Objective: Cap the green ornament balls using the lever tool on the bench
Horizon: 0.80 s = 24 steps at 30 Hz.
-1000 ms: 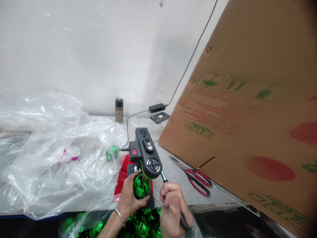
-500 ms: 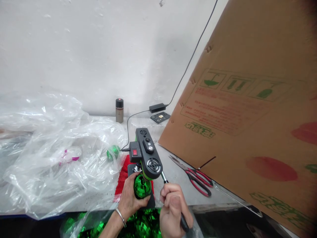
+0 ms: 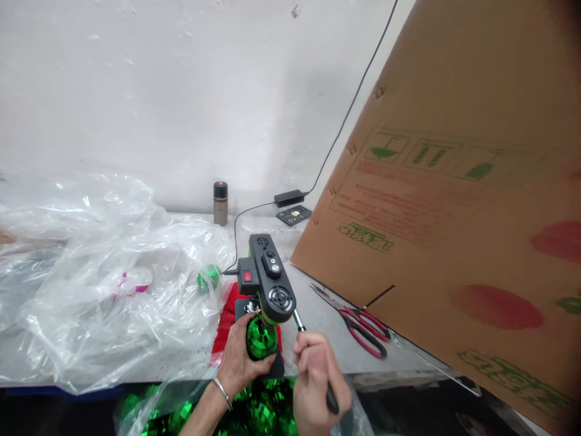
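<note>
My left hand (image 3: 239,357), with a silver bangle at the wrist, is closed around a shiny green faceted ball (image 3: 262,338). The ball sits under the front end of a black bench machine (image 3: 272,284) with a red switch, which stands on a red cloth (image 3: 224,330). My right hand (image 3: 320,381) is wrapped round the black-gripped lever (image 3: 299,321) of that machine, whose metal rod runs up to its right side. Contact between the machine's underside and the ball's top is hidden.
Clear plastic sheeting (image 3: 149,327) covers the left, with another green ball (image 3: 209,277) beside it. More green balls (image 3: 262,415) fill a bag below the table edge. Red-handled scissors (image 3: 363,330) lie before a big cardboard box (image 3: 431,212). A dark bottle (image 3: 220,203) and power adapter (image 3: 289,198) stand behind.
My right hand and the lever have shifted very slightly. My left hand still holds the ball in nearly the same place under the machine. The view has moved a little.
</note>
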### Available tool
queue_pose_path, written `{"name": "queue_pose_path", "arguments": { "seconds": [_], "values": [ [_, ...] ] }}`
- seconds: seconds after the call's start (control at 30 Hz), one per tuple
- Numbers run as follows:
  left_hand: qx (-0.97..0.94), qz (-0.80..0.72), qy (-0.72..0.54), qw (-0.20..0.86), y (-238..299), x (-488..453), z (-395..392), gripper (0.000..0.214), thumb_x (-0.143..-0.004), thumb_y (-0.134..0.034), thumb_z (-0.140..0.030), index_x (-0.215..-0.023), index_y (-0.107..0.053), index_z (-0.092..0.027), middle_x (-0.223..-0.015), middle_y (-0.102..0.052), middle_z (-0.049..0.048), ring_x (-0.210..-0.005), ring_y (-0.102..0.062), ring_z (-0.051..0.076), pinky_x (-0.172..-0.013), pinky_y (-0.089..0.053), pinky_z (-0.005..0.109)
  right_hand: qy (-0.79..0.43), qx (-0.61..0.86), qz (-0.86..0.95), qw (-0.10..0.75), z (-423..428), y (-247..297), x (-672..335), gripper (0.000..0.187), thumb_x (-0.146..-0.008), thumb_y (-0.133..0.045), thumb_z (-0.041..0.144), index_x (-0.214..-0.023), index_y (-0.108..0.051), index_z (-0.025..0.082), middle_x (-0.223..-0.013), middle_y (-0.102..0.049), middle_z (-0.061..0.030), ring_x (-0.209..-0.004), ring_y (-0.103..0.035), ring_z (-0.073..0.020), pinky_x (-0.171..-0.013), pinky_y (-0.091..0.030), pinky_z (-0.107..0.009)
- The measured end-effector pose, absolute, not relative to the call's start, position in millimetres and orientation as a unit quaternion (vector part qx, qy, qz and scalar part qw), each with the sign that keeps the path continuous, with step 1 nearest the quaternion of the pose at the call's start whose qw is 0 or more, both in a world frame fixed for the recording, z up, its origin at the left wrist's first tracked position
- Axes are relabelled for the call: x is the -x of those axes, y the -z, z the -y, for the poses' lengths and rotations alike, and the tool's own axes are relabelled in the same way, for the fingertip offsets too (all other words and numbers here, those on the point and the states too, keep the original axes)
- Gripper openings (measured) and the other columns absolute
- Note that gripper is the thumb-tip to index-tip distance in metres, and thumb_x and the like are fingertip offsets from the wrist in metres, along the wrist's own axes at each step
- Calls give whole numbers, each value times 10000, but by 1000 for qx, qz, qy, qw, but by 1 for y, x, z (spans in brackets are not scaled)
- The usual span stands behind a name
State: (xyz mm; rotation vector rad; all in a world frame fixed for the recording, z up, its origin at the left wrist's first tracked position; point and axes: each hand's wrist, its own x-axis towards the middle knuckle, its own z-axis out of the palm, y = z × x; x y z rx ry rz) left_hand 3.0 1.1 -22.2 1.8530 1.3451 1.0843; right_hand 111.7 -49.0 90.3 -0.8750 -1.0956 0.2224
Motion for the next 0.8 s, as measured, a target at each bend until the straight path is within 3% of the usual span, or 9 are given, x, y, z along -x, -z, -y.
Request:
{"name": "queue_pose_path", "arguments": {
  "seconds": [0.17, 0.33, 0.5, 0.67, 0.73, 0.8],
  "values": [
    [-677, -500, -422, 337, 15, 9, 6, 800, -633, -793, -335, -1329, -434, -170, -1281, -607, 155, -1185, -596, 313, -1023, -487, 536, -120, 437, 504, 735, 48, -149, -112, 405, -1002, -441, 194, -600, -391, 192, -601, -426, 29, -629, -464, -112, -566, -326, -261],
    [-715, -500, -426, 240, 23, 67, 69, 845, -679, -777, -488, -1374, -378, -220, -1302, -618, 156, -1175, -626, 316, -988, -538, 495, -98, 440, 525, 722, 51, -143, -113, 405, -1009, -429, 188, -604, -417, 184, -603, -430, 33, -628, -462, -101, -567, -316, -261],
    [-782, -523, -297, 162, 62, 114, 133, 746, -798, -669, -482, -1413, -350, -202, -1304, -631, 187, -1174, -630, 323, -912, -588, 458, -104, 449, 521, 719, 54, -132, -111, 398, -1003, -438, 198, -605, -426, 187, -627, -455, 20, -660, -486, -118, -574, -327, -274],
    [-761, -575, -244, 177, 91, 108, 131, 657, -902, -517, -435, -1459, -341, -133, -1415, -535, 207, -1309, -514, 312, -1027, -509, 475, -87, 449, 515, 725, 54, -126, -111, 391, -994, -445, 186, -603, -434, 185, -641, -482, 10, -656, -497, -125, -571, -337, -276],
    [-764, -581, -200, 199, 92, 100, 122, 698, -881, -540, -453, -1472, -359, -128, -1448, -493, 209, -1320, -499, 324, -1031, -506, 451, -93, 447, 519, 722, 55, -123, -113, 366, -989, -446, 171, -623, -441, 184, -659, -482, 7, -665, -497, -127, -577, -338, -275],
    [-755, -610, -134, 202, 87, 93, 114, 745, -813, -632, -451, -1457, -410, -150, -1438, -496, 224, -1205, -599, 365, -933, -566, 428, -103, 439, 525, 722, 55, -121, -115, 333, -982, -455, 159, -649, -453, 184, -673, -474, 4, -667, -490, -127, -576, -337, -274]
  ]
}}
